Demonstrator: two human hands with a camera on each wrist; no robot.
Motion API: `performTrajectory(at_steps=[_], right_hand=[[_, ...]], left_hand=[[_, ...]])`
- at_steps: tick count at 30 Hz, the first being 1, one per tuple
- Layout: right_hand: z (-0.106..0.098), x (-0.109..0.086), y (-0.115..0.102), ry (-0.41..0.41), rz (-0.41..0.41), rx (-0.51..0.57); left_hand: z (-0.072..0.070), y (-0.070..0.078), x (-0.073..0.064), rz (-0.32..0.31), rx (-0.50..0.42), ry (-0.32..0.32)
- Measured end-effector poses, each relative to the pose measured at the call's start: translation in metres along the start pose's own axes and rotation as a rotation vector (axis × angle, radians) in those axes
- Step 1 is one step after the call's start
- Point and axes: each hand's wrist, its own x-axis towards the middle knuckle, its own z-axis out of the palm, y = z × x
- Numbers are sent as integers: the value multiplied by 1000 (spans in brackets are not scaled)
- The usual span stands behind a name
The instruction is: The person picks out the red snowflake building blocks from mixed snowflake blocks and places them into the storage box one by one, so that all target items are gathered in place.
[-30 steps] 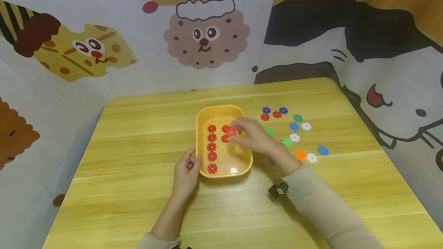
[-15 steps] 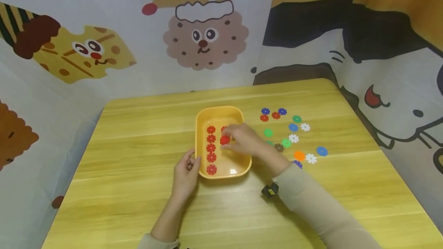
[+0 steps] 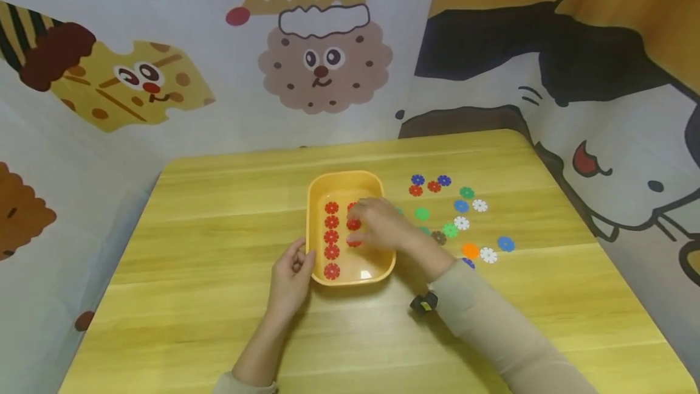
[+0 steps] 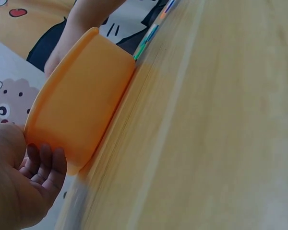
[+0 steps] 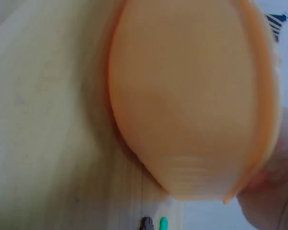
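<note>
A yellow-orange plastic tray (image 3: 363, 263) lies on the table. My left hand (image 3: 291, 278) grips its left rim; in the left wrist view the left hand's fingers (image 4: 53, 172) curl against the outer wall. Inside the tray, a column of several red flower-shaped discs (image 3: 331, 237) runs along the left side. Beside it is a shorter second column of red discs (image 3: 354, 224), partly hidden by my right hand (image 3: 385, 224). That hand hovers low over the tray, blurred, its thumb and fingers apart. In the right wrist view, the tray wall (image 5: 182, 105) hides most of that hand.
Loose flower-shaped discs lie on the table right of the tray: blue (image 3: 505, 244), white (image 3: 488, 255), orange (image 3: 470, 251), green (image 3: 422, 214), brown (image 3: 439, 237) and red (image 3: 415, 190). A cartoon-printed cloth (image 3: 229, 96) hangs behind the table.
My right hand brought a red disc down into the tray's second column and let go of it, its fingers spreading apart. The left hand keeps its grip on the rim.
</note>
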Motion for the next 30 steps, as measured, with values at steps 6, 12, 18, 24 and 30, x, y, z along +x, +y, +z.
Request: performTrajectory(at_steps=[6,12,18,24,30], right_hand=[[-12,-9,20,293,39,232],[-20,-20,54,433,147,265],[-23,-29,87,419,286,217],[-18,-39,109,234,402,141],[-16,-44,117,152,454,97]], left_hand=[[0,-1,2,0,-6,-8],[0,-1,0,-12,-5,-2],[0,0,-1,-15,-13,-3],[0,-1,-2,-29,-14,-5],[0,-2,0,-16,-12,-4]])
